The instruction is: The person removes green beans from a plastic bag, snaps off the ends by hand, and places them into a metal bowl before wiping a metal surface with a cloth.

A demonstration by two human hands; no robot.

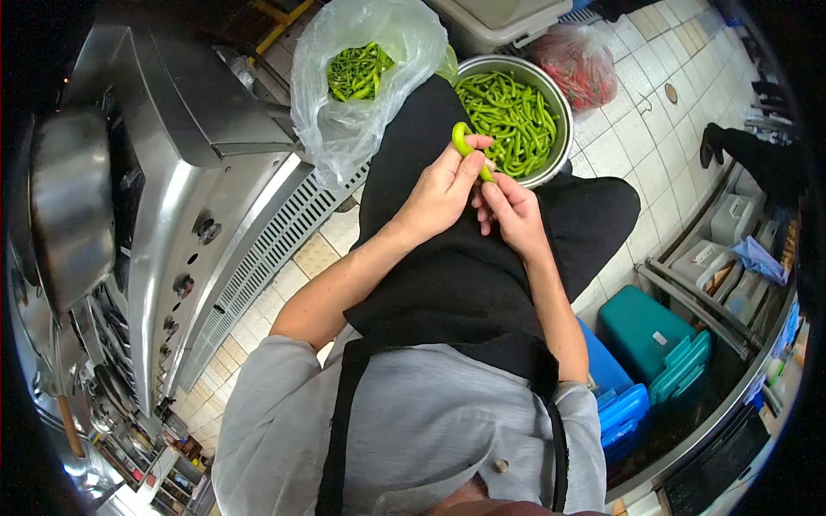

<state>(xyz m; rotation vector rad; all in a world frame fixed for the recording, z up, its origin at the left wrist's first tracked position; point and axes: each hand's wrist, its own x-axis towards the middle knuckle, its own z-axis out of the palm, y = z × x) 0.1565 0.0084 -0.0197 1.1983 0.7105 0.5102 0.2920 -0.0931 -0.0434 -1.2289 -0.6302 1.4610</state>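
A curved green chili pepper [462,138] is held up over my lap between both hands. My left hand [437,193] has its fingers closed around the pepper's body, with the hooked end sticking out above. At the lower end, my right hand [513,215] pinches the tip of the pepper between thumb and fingers. Just beyond the hands stands a round metal pot [565,129] full of green chili peppers [508,107]. To its left, an open clear plastic bag [413,39] holds more green peppers [360,73].
A bag of red peppers [578,69] lies on the tiled floor [641,129] beyond the pot. Stainless steel cooking equipment [206,189] runs along my left. On the right are a teal bin [645,331], a blue bin [615,404] and another person's dark-clad leg [757,155].
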